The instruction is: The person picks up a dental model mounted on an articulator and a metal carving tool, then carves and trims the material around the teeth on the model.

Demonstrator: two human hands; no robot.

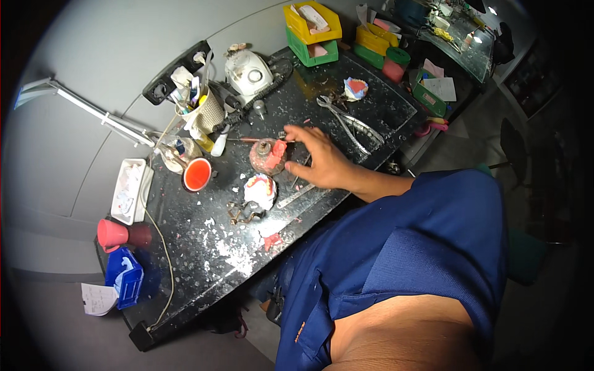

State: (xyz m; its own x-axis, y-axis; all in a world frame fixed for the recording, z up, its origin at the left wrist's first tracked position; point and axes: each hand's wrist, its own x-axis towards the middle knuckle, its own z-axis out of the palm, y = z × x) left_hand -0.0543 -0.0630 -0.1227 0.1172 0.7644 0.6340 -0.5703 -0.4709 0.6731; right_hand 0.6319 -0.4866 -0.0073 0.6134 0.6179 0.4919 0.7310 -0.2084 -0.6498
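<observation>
My right hand (322, 162) reaches over the bench from the right, thumb and fingers apart, beside a round, pink-smeared burner (260, 162) with a metal top and a pink lump (276, 152) on it; whether a fingertip touches it I cannot tell. Just below sits a white dental cast (259, 191) with pink and yellow on it, near a brass-coloured metal frame (246, 214). A metal ruler-like strip (294, 196) lies by my thumb. Long metal pliers (359, 130) and another cast (356, 88) are farther back. My left hand is out of view.
The speckled black bench (185, 247) holds a red-filled cup (197, 174), white tray (116, 191), pink mug (108, 235), blue bin (130, 287), tool holder (207, 111), white appliance (244, 71) and stacked bins (312, 52). A lamp arm (99, 112) angles in from the left.
</observation>
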